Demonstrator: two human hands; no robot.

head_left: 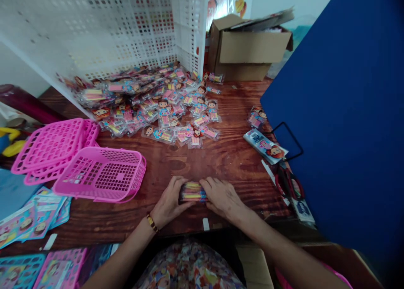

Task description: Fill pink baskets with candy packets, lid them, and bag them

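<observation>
The left hand [170, 200] and right hand [222, 196] are clamped on opposite ends of a bundle of small packets [193, 192]. The bundle is at the near edge of the wooden table [233, 158], centred before the person; its print is blurred. The two-ended grip probably keeps the packets aligned, and the near position presumably shortens the reach.

Containers are arranged around the work area. At the far left, a white perforated crate [120, 32] stands on its side, its opening toward the near side. Loose cartoon-printed packets [154, 108] lie inside its mouth and spill onto the tabletop; this placement likely makes them easy to draw out. At the left, a pink mesh basket [118, 173] stands beside a stack of pink baskets [53, 143] (nesting presumably saves space). At the far right, an open cardboard box [252, 46] holds flat material (too indistinct to identify) projecting above its flaps.
</observation>
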